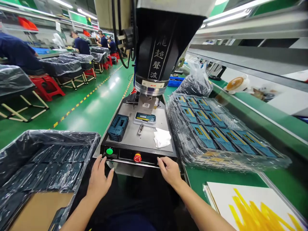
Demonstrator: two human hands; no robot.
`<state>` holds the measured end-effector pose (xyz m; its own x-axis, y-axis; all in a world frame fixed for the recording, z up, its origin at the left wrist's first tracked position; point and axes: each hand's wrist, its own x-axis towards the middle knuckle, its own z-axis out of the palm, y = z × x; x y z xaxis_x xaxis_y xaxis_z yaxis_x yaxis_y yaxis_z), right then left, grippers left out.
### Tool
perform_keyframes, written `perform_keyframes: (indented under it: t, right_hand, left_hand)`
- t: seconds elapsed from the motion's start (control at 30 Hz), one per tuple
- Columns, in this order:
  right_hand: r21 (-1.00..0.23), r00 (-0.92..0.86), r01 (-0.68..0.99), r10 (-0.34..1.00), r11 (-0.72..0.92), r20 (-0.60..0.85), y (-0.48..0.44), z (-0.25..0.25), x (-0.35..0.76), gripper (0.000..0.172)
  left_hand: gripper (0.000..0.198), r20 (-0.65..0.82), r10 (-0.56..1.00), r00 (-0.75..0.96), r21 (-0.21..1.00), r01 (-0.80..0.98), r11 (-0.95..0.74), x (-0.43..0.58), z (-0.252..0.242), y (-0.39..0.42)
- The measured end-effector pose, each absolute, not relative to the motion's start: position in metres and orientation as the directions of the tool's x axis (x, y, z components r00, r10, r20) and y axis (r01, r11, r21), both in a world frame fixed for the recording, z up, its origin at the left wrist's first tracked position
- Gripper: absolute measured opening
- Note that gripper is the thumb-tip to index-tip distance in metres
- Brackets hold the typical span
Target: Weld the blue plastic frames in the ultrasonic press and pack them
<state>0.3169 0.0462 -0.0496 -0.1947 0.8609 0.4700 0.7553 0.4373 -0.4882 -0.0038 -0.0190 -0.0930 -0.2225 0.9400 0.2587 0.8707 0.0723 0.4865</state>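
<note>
At the front left edge of a press machine's base, my left hand (100, 175) is open with fingers apart, close to a green button (109, 151). My right hand (170, 170) rests at the front right edge, holding nothing, its thumb and fingers apart. Between them is a red stop button (137, 157). On the metal plate (131, 138), a dark blue plastic part with a yellow strip (145, 117) sits in a white fixture (144, 123), right below the metal press head (146, 104). Several similar dark parts (117, 127) are stacked left of it; a crumpled white cloth (162, 138) lies right.
Clear plastic trays (209, 128) of blue parts with yellow strips are piled at right, behind a yellow-marked white board (255, 205). A plastic-lined bin (48, 160) with wrapped dark parts stands left. Co-workers (81, 45) sit along the far left benches near red stools (47, 86).
</note>
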Motion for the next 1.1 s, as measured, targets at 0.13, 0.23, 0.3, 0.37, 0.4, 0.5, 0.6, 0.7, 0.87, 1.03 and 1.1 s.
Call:
perform_keyframes:
  t: [0.13,0.23,0.3,0.37,0.4,0.5,0.6,0.7,0.87,1.03,1.1]
  right_hand:
    - [-0.452,-0.148,0.801,0.860,0.394,0.488,0.047,-0.063,0.334,0.036]
    - [-0.362,-0.210,0.824,0.828,0.437,0.520,0.048,-0.069,0.335,0.033]
    - [-0.327,-0.227,0.830,0.810,0.451,0.541,0.049,-0.072,0.334,0.031]
    - [-0.333,-0.212,0.825,0.796,0.457,0.566,0.049,-0.074,0.333,0.029]
    - [-0.350,-0.197,0.815,0.788,0.462,0.583,0.049,-0.074,0.333,0.028]
    - [-0.426,-0.158,0.756,0.770,0.497,0.619,0.048,-0.077,0.332,0.024]
    - [-0.460,-0.178,0.703,0.759,0.543,0.626,0.047,-0.079,0.330,0.021]
    - [-0.470,-0.201,0.679,0.759,0.564,0.620,0.047,-0.080,0.329,0.021]
    - [-0.510,-0.191,0.665,0.785,0.545,0.590,0.049,-0.081,0.330,0.023]
    - [-0.509,-0.205,0.661,0.785,0.551,0.585,0.049,-0.080,0.331,0.022]
    - [-0.491,-0.213,0.663,0.772,0.565,0.599,0.048,-0.078,0.331,0.022]
  left_hand:
    - [0.061,0.247,0.961,-0.126,0.477,0.879,-0.007,0.012,-0.091,0.000]
    - [0.066,0.246,0.964,-0.104,0.437,0.899,-0.015,0.014,-0.096,0.004]
    - [0.067,0.246,0.966,-0.074,0.414,0.910,-0.036,0.013,-0.099,0.002]
    - [0.066,0.276,0.959,-0.060,0.422,0.904,-0.064,0.009,-0.101,0.001]
    - [0.065,0.303,0.950,-0.073,0.437,0.896,-0.071,0.007,-0.102,0.000]
    - [0.060,0.381,0.909,-0.172,0.476,0.879,-0.033,-0.004,-0.105,-0.001]
    - [0.060,0.378,0.884,-0.274,0.443,0.892,0.087,-0.025,-0.111,-0.001]
    - [0.067,0.312,0.877,-0.365,0.338,0.905,0.256,-0.053,-0.125,-0.005]
    - [0.075,0.059,0.826,-0.561,0.125,0.825,0.552,-0.097,-0.162,-0.023]
    - [0.071,-0.180,0.801,-0.572,0.078,0.803,0.591,-0.108,-0.176,-0.030]
    - [0.067,-0.192,0.803,-0.564,0.087,0.806,0.586,-0.104,-0.173,-0.029]
